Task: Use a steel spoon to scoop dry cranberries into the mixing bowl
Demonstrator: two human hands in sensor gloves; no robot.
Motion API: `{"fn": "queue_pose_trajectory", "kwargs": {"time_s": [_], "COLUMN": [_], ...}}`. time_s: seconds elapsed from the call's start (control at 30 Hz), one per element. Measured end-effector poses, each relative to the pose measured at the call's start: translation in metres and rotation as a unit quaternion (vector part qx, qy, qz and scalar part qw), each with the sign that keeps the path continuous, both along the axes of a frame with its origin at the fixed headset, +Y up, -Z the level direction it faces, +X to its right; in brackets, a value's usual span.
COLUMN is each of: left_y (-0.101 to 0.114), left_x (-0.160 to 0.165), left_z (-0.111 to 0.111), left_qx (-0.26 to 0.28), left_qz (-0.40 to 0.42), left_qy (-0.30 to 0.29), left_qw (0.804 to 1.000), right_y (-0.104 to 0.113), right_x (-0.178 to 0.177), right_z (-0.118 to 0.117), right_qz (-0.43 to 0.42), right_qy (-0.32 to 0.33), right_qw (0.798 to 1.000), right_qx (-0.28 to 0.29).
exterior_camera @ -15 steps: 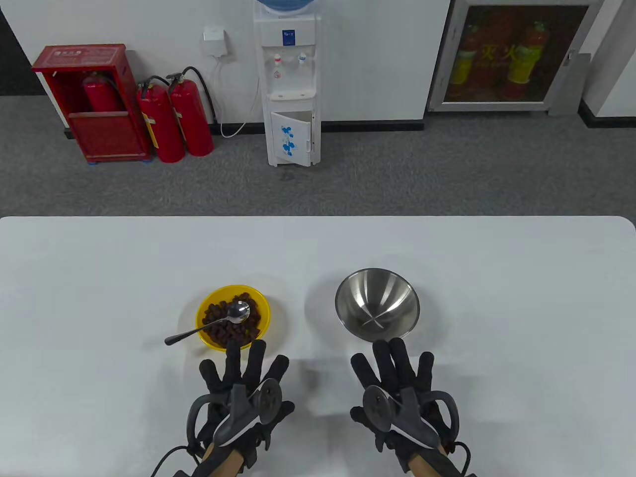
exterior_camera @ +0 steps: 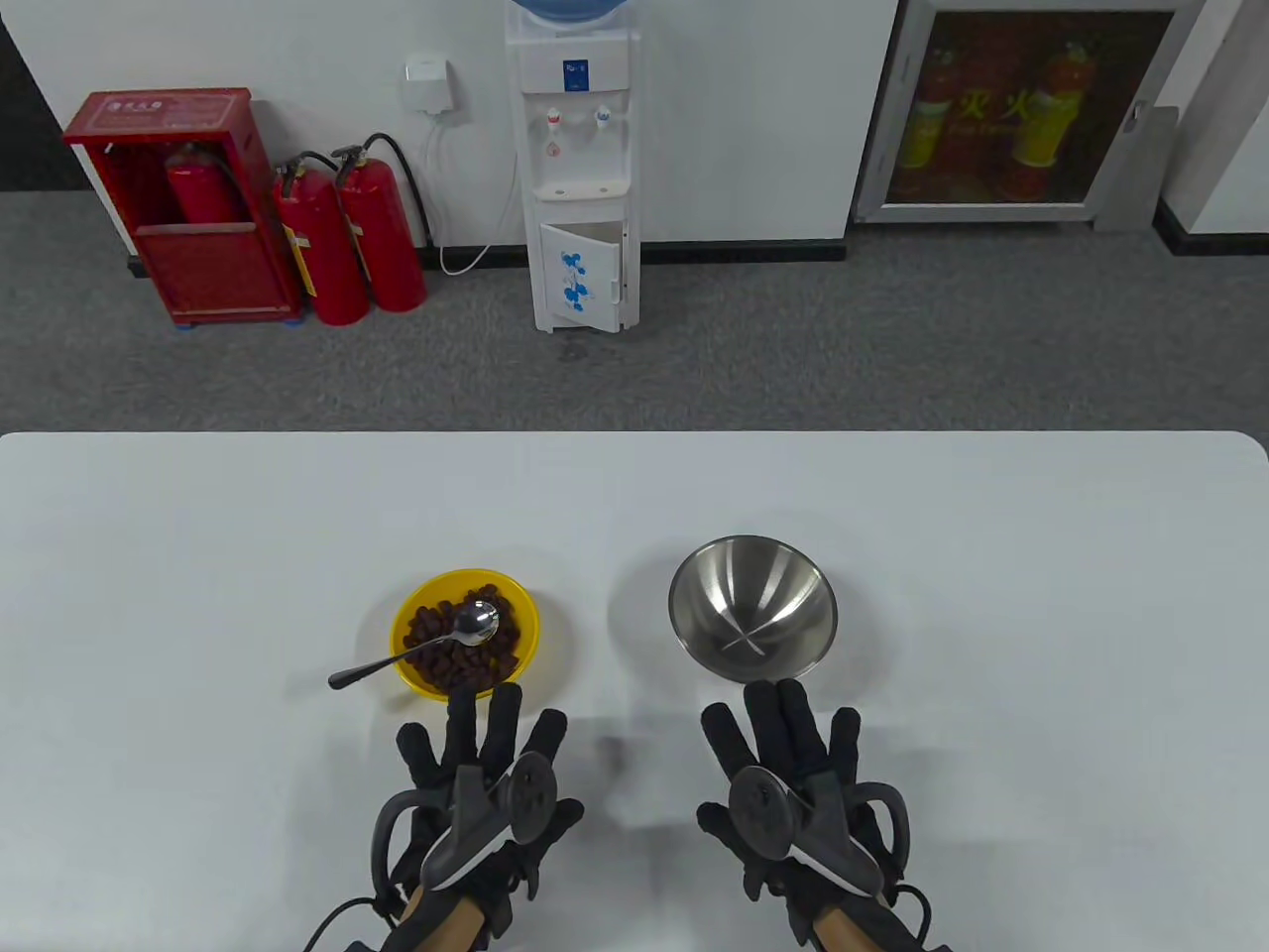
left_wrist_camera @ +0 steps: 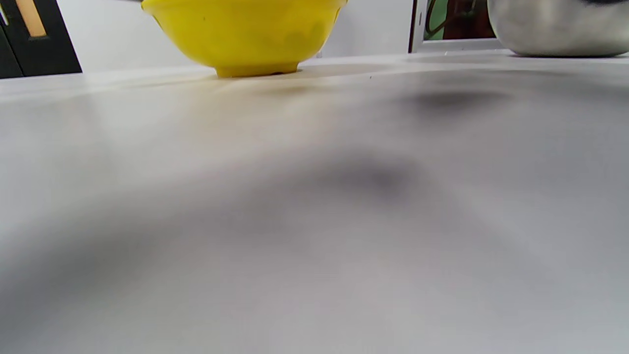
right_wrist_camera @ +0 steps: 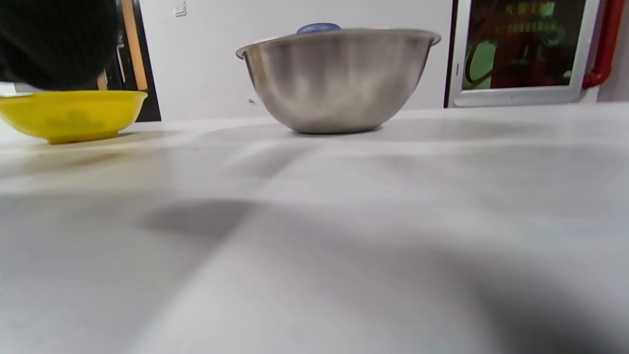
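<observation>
A yellow bowl [exterior_camera: 527,635] of dry cranberries [exterior_camera: 466,662] sits on the white table [exterior_camera: 198,555]. A steel spoon [exterior_camera: 436,640] lies across it, its head on the cranberries and its handle sticking out over the left rim. An empty steel mixing bowl [exterior_camera: 751,607] stands to the right. My left hand [exterior_camera: 483,764] lies flat and open just in front of the yellow bowl. My right hand [exterior_camera: 793,759] lies flat and open just in front of the mixing bowl. Both hands hold nothing. The yellow bowl [left_wrist_camera: 243,34] fills the top of the left wrist view. The mixing bowl [right_wrist_camera: 336,81] shows in the right wrist view.
The table's far edge [exterior_camera: 634,433] runs across the middle of the table view. Beyond it on the floor stand a water dispenser [exterior_camera: 575,169] and red fire extinguishers [exterior_camera: 347,233].
Both hands have drawn back very slightly toward the near edge. The bowls and spoon have not moved.
</observation>
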State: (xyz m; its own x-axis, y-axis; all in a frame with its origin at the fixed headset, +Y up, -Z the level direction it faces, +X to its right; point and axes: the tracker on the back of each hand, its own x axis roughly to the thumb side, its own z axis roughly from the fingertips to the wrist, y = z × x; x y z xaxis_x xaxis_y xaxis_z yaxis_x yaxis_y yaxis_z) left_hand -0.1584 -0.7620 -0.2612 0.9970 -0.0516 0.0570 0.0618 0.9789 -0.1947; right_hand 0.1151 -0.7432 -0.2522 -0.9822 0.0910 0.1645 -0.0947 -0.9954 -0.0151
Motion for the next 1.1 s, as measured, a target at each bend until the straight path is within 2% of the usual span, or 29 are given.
{"fn": "queue_pose_trajectory", "kwargs": {"time_s": [0.13,0.23,0.37,0.5,0.53,0.63,0.77,0.83,1.0,1.07,1.1], "left_y": [0.0,0.0,0.002,0.002,0.001,0.002,0.003,0.002,0.001,0.001,0.0], "left_x": [-0.003,-0.004,-0.007,-0.012,-0.012,-0.013,-0.013,-0.012,-0.012,-0.012,-0.013], "left_z": [0.0,-0.001,-0.002,-0.004,-0.004,-0.004,-0.004,-0.004,-0.005,-0.005,-0.005], "left_qx": [-0.001,-0.005,-0.012,-0.014,-0.017,-0.018,-0.014,-0.015,-0.016,-0.018,-0.021], "left_qz": [0.009,0.019,0.016,0.023,0.025,0.027,0.033,0.033,0.035,0.035,0.034], "left_qy": [0.002,-0.002,-0.001,0.001,0.002,0.001,0.0,-0.001,-0.003,-0.002,-0.001], "left_qw": [1.0,1.0,1.0,1.0,1.0,0.999,0.999,0.999,0.999,0.999,0.999], "right_y": [0.002,0.01,0.027,0.038,0.038,0.034,0.02,0.013,-0.004,-0.008,-0.009], "right_x": [0.003,0.012,0.028,0.042,0.044,0.053,0.063,0.065,0.065,0.063,0.061], "right_z": [-0.001,-0.004,-0.023,-0.053,-0.057,-0.081,-0.098,-0.102,-0.11,-0.112,-0.112], "right_qz": [-0.036,-0.087,-0.139,-0.176,-0.18,-0.22,-0.239,-0.244,-0.315,-0.329,-0.321], "right_qy": [-0.017,-0.05,-0.13,-0.237,-0.252,-0.339,-0.407,-0.418,-0.438,-0.429,-0.435], "right_qw": [0.999,0.992,0.978,0.951,0.947,0.914,0.88,0.872,0.836,0.834,0.835], "right_qx": [0.023,0.078,0.085,0.094,0.088,0.031,-0.048,-0.067,-0.099,-0.11,-0.098]}}
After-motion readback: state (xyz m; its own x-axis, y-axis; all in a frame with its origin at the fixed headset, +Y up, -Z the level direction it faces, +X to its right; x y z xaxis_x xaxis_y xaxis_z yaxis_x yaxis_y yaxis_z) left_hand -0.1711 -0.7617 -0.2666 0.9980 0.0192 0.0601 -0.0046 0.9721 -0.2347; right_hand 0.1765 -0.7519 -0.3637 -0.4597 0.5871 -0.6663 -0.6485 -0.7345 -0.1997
